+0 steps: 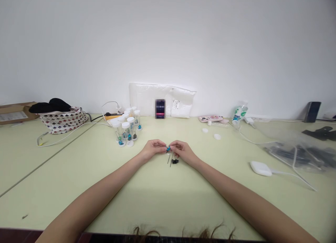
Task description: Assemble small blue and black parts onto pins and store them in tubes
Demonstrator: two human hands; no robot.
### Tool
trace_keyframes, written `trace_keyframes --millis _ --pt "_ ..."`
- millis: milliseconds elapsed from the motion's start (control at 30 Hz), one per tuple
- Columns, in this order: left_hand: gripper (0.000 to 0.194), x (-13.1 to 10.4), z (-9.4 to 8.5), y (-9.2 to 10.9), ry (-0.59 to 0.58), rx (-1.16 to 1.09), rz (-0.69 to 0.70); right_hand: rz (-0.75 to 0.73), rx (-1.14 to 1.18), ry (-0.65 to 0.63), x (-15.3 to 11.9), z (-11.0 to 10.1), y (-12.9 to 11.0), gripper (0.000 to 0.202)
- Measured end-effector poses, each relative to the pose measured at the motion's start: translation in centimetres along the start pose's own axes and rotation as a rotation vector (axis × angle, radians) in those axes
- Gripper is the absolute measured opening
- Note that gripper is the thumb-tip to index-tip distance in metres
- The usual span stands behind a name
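Between my two hands, just above the pale green table [147,197], is a small blue metal part [168,149]. My left hand [154,147] pinches it from the left, fingertips pressed together. From the other side, the fingers of my right hand [183,151] close on the same part. Thin L-shaped hex keys [168,159] lie on the table right below the fingers, beside a small black part [175,161]. The fingers hide much of the blue part, so its exact kind cannot be made out.
Several clear tubes with white caps [130,119] stand left of my hands, with small coloured parts inside. A phone [160,109] leans against plastic packaging [141,92]. White caps [217,136], an empty-looking tube [219,124], a bottle [239,111] and a white charger [260,168] lie rightward. A patterned basket [63,120] sits left.
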State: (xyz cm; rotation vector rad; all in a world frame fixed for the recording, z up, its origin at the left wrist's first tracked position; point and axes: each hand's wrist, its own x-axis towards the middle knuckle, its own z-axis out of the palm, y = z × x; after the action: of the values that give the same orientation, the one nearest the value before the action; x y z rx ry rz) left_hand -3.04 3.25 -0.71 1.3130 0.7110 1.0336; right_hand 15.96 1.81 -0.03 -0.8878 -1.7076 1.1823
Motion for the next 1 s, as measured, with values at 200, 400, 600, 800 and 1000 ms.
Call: trace_keyframes --millis 200,400,600,800,1000 --pt "0.031 -0.06 0.09 0.12 0.008 -0.004 -0.001 0.015 -0.009 0.007 -0.1 0.11 -0.22 0.033" --pt "0.033 -0.07 0.2 0.23 -0.001 -0.03 -0.019 0.037 -0.012 -0.006 0.04 0.1 -0.17 0.034" --pt "0.032 -0.1 0.19 0.34 0.012 -0.007 -0.014 0.011 -0.01 0.036 -0.11 -0.02 -0.34 0.029" --pt "0.031 -0.16 0.24 0.32 -0.004 -0.011 -0.011 0.032 0.015 0.017 -0.13 0.06 -0.38 0.029" --pt "0.031 -0.06 0.19 0.18 0.004 -0.006 -0.008 0.025 0.008 0.022 0.01 0.12 -0.08 0.03"
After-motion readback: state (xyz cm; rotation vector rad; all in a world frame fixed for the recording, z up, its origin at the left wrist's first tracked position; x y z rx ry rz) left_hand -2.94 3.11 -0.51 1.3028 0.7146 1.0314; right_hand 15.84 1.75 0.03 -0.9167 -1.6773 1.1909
